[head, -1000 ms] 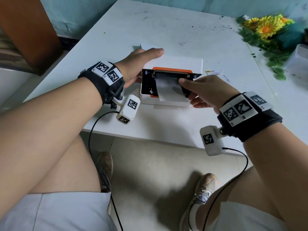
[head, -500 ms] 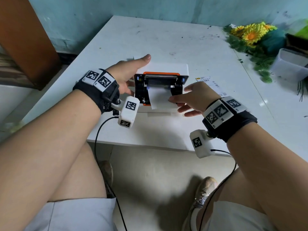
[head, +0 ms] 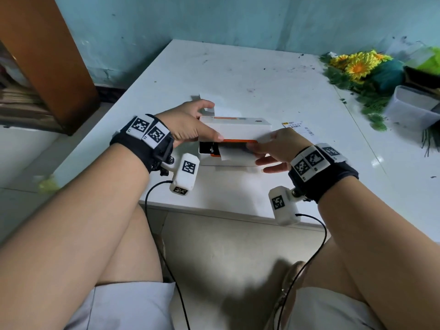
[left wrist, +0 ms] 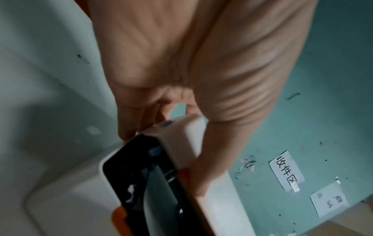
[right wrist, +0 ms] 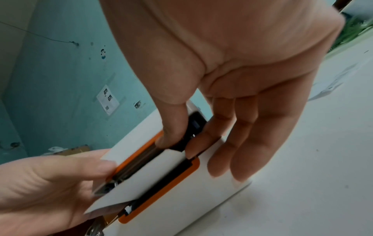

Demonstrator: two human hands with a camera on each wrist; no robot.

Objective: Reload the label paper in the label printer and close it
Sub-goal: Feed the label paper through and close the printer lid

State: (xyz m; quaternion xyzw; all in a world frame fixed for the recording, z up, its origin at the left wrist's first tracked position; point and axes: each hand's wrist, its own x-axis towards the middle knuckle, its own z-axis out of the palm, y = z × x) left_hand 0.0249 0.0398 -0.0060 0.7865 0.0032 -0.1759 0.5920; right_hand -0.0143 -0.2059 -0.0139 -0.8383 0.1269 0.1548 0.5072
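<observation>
The white label printer [head: 228, 161] with orange trim stands near the table's front edge. Its lid [head: 235, 129] is tilted down over the black paper bay, with a gap left at the front. My left hand [head: 209, 121] grips the lid's left end, thumb [left wrist: 212, 143] on top and fingers behind. A white label paper strip [head: 232, 154] hangs out of the front. My right hand [head: 256, 148] pinches the strip's right edge between thumb and forefinger, as seen in the right wrist view, where the right hand [right wrist: 175, 148] holds the paper [right wrist: 145, 178] below the orange rim.
A printed label [head: 300, 127] lies right of the printer. Artificial flowers [head: 357, 67] and a clear plastic tub [head: 414, 108] crowd the far right. A brown cabinet [head: 47, 63] stands left of the white table [head: 238, 75]. The teal wall is behind.
The lid, upright before, has swung down towards the front under my left hand. My right hand still pinches the paper strip. The head view has lifted and pulled back.
</observation>
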